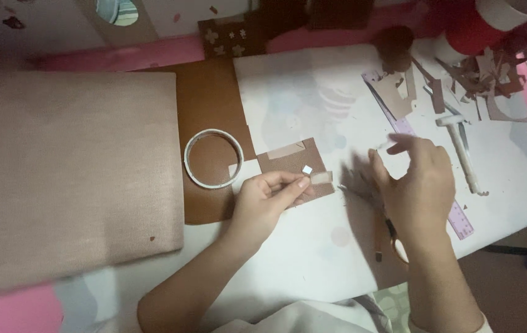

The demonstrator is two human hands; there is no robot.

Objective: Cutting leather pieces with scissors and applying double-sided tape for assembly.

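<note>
The left hand (269,198) rests on the white worktop (313,246) just below the brown card square (293,165), which serves here as the reference point. Its fingers (300,183) are pinched narrow on one end of a short strip of tape (320,177); the strip lies across the lower right corner of the card square. A small white tab (307,169) sits on the card just above the strip. Holding the strip by its end keeps the sticky face off the skin and lets it be lined up against the card edge.

The right hand (414,185) is raised to the right of the card square, blurred by motion. Its thumb and forefinger are close together, apparently on something small and pale, but the picture does not show whether they hold it. Scissors (393,237) with an orange handle lie under that wrist, below and right of the card square.

The tape roll (213,158) lies flat just left of the card square, on a larger brown sheet (208,105), near the left hand. A purple ruler (457,216) and a white craft knife (464,154) lie well right of the card square, with paper offcuts (473,80) beyond them. A pink fabric panel (72,172) covers the area far left.
</note>
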